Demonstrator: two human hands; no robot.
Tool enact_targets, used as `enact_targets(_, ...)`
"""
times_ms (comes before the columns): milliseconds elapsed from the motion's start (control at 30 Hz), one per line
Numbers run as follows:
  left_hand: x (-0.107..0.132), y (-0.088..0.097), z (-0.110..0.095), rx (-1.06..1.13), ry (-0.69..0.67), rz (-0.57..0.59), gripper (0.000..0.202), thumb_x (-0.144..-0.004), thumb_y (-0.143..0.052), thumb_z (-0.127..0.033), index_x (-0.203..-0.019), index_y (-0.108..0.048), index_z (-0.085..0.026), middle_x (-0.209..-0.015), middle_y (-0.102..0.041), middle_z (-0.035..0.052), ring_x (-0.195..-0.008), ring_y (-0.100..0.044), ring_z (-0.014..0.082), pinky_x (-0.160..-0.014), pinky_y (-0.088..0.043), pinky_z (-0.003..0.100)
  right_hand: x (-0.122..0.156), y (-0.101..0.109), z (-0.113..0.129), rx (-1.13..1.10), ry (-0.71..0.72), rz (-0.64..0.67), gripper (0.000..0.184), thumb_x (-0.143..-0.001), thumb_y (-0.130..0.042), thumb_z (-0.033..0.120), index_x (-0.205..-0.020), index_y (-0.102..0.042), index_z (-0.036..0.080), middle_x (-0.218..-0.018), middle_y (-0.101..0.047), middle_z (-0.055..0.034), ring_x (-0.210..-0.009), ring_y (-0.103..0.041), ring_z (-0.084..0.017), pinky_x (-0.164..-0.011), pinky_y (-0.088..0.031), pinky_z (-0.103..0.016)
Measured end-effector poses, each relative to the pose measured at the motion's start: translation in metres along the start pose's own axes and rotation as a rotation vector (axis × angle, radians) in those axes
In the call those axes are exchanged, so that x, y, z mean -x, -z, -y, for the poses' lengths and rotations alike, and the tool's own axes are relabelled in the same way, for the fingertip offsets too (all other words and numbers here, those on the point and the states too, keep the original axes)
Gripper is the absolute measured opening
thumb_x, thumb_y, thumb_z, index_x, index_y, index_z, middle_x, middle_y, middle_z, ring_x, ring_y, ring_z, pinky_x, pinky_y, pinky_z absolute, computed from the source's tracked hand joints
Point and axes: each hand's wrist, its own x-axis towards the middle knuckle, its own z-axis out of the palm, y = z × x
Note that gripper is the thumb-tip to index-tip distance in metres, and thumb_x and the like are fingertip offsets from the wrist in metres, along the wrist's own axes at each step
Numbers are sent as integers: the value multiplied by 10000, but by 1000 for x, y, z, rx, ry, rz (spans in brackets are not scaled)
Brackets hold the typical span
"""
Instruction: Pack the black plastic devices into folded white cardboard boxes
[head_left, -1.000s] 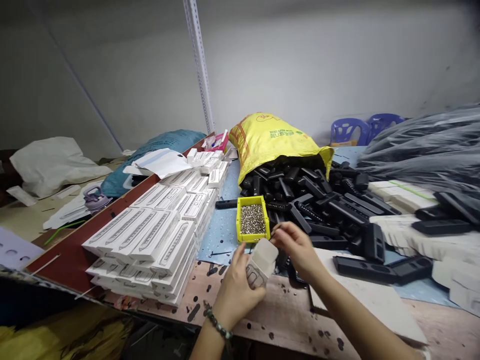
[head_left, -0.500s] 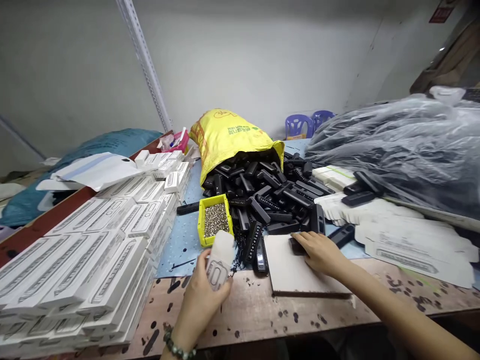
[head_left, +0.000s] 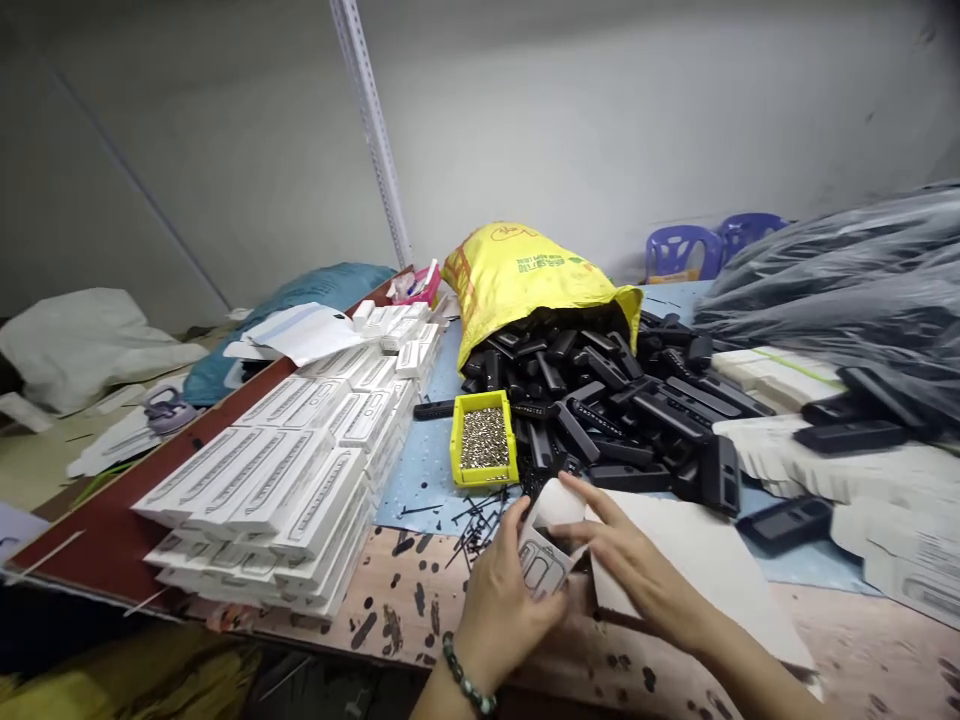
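My left hand (head_left: 501, 612) is shut around the lower part of a small white cardboard box (head_left: 546, 530), which has a printed outline on its side. My right hand (head_left: 628, 552) reaches across from the right, its fingers on the box's upper end. Beneath that hand lies a flat white card sheet (head_left: 694, 565). Just beyond the hands sits a yellow plastic bin (head_left: 484, 442) full of small metal screws. Black plastic parts (head_left: 607, 420) pour from a yellow woven sack (head_left: 532, 280). The box's inside is hidden by my fingers.
Stacks of white boxes (head_left: 277, 500) stand left of the bin on a red board. Flat printed cartons (head_left: 892, 520) and a grey plastic sheet (head_left: 832, 290) lie at the right. Small black bits are scattered on the blue mat (head_left: 416, 470). Blue chairs (head_left: 682, 255) stand behind.
My right hand has left the flat card and come back to the box. The box now sits lower and further right, and the whole view has swung as my head turned.
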Motion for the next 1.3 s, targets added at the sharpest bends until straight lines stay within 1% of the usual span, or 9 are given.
enact_targets(200, 11, -3, 25, -33, -169, -192, 732, -635, -619, -147, -1312, -371, -277, -1302, -555, 54, -1169, -579, 222, -1009, -505, 371, -21, -52, -6, -387, -214, -139, 500, -863, -596, 499, -1307, -548, 273, -1274, -601, -113, -1149, -595, -281, -969, -505, -447)
enact_targets(333, 13, 2, 47, -151, -160, -340, 653, -659, -593, -159, -1273, -395, -263, -1144, -615, 70, -993, -648, 222, -839, -572, 343, -22, -72, 5, -145, 70, 72, 404, -896, -563, 463, -1247, -646, 282, -1360, -557, -80, -1293, -491, -273, -1096, -402, -410)
enact_targets(433, 18, 4, 54, -349, -157, -495, 649, -714, -577, -189, -1310, -331, -258, -1197, -588, 117, -1029, -639, 263, -827, -570, 384, -24, -75, 17, -137, 92, 111, 379, -924, -529, 434, -1247, -647, 273, -1367, -552, -79, -1288, -502, -255, -1094, -407, -391)
enact_targets(600, 22, 20, 39, -436, -202, -704, 727, -754, -562, -164, -1372, -195, -275, -1280, -524, 143, -1082, -615, 259, -861, -554, 389, -36, -76, 41, -226, 50, 74, 231, -915, -560, 402, -953, -693, 216, -1245, -638, -107, -1187, -589, -265, -963, -519, -318)
enact_targets(733, 7, 53, 23, -310, -326, -668, 550, -817, -545, -250, -1270, -235, -264, -1242, -487, 139, -977, -636, 216, -753, -573, 348, -48, -82, 50, -55, 277, 117, 265, -913, -561, 326, -1142, -678, 262, -1328, -585, -82, -1240, -549, -252, -1030, -473, -338)
enact_targets(833, -10, 74, 8, -195, -227, -486, 412, -847, -503, -255, -1185, -269, -259, -1158, -498, 95, -859, -630, 166, -719, -579, 332, -71, -85, 50, -67, 277, 24, 291, -906, -567, 355, -1151, -681, 248, -1292, -608, -87, -1211, -570, -250, -1015, -492, -343)
enact_targets(1033, -62, 113, -7, -282, -47, -298, 685, -722, -616, -203, -1352, -357, -273, -1301, -447, 88, -1077, -582, 221, -884, -563, 350, -145, -57, 38, -344, 43, -271, 499, -836, -641, 506, -1226, -561, 204, -1318, -570, -132, -1170, -586, -271, -929, -544, -373)
enact_targets(1133, -114, 152, 15, -438, 160, -347, 618, -785, -594, -348, -1369, -414, -254, -1294, -470, 106, -946, -621, 187, -708, -562, 269, -158, -38, 26, -299, 22, -288, 564, -820, -644, 528, -1287, -517, 239, -1374, -522, -111, -1270, -512, -272, -997, -506, -382)
enact_targets(1300, -202, 213, 70, -636, 367, -471, 480, -785, -615, -351, -1193, -578, -102, -1157, -578, 203, -1153, -537, 336, -951, -459, 457, -130, 0, -29, -1, 52, -293, 398, -790, -641, 540, -1075, -696, 267, -1357, -536, -89, -1199, -567, -304, -912, -568, -356)
